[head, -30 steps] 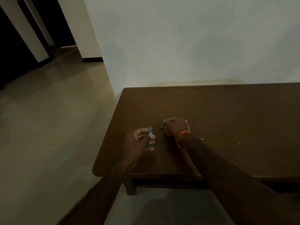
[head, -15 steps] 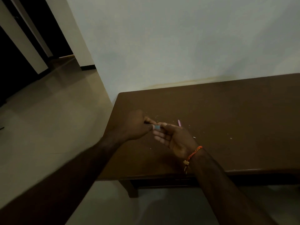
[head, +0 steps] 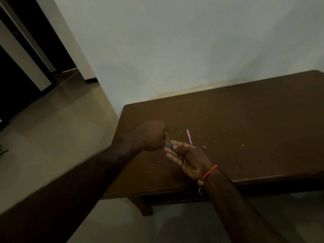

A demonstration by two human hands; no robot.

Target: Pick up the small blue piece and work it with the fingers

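My hands now meet above the counter's (head: 245,130) left end: left hand (head: 150,135) and right hand (head: 189,158) pinching one small blue piece (head: 168,145); the pink pen (head: 189,137) lies released.

My left grip (head: 151,135) and right grip (head: 188,157) met above the near left part of the counter (head: 245,123), a small block (head: 168,145) between them. A pen (head: 189,137) lay on the counter just behind my right grip, with a tiny piece (head: 203,147) to its right. The counter stood against the wall (head: 175,50); the floor (head: 52,128) spread to its left.
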